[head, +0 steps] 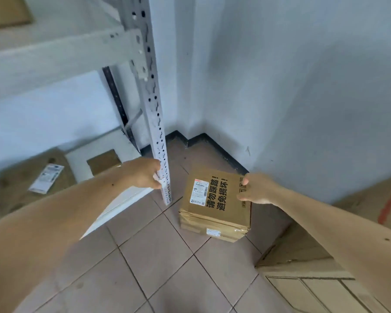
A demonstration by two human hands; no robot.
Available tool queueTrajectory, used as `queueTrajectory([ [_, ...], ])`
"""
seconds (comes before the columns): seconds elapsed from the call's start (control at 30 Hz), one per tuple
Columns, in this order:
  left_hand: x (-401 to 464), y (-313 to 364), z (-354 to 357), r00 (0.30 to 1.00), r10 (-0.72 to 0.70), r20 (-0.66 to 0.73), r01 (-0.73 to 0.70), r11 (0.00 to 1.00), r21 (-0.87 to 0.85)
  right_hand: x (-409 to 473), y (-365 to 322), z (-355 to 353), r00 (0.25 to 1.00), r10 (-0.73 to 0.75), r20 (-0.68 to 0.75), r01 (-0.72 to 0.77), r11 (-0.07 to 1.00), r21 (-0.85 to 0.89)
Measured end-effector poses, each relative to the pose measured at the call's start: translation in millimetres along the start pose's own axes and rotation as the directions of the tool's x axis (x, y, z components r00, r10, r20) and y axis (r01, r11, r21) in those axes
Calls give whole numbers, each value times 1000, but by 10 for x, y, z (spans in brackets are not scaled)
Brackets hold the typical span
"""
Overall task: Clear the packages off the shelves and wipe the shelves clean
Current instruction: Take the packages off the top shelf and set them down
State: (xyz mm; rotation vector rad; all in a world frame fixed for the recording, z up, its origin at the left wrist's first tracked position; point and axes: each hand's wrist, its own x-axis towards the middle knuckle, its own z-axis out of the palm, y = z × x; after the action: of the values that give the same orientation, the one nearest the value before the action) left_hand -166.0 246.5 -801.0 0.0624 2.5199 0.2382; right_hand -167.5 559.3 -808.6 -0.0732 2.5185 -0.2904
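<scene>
Head view showed the cardboard package [215,204] resting on the tiled floor [158,256] in the corner, just beside the shelf upright [160,154]. My right hand [257,188] gripped its far right edge, thumb on the printed top and fingers [243,197] curled at the side. My left hand [145,175] was clenched around the upright, apart from the package. I judged the box stiff, taped, moderately light; its printed warning suggested fragile contents. Opposite side edges seemed the soundest hold. Further packages lay on the lower shelf [81,163].
</scene>
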Motion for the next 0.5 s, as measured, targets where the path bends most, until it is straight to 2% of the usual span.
queueTrajectory([
  [0.13,-843,-8,-632,997,20,-79,-22,1000,-22,-653,-555,-672,991,-133,-23,131,989,-68],
  [0.3,-1950,-89,-1336,988,0,-153,6,999,38,-1459,-1197,-1415,954,-297,-43,283,938,-200],
  [0.5,-3460,-149,-2144,946,-95,-309,103,995,12,-2471,-1961,-2196,870,-492,-18,436,786,-438],
])
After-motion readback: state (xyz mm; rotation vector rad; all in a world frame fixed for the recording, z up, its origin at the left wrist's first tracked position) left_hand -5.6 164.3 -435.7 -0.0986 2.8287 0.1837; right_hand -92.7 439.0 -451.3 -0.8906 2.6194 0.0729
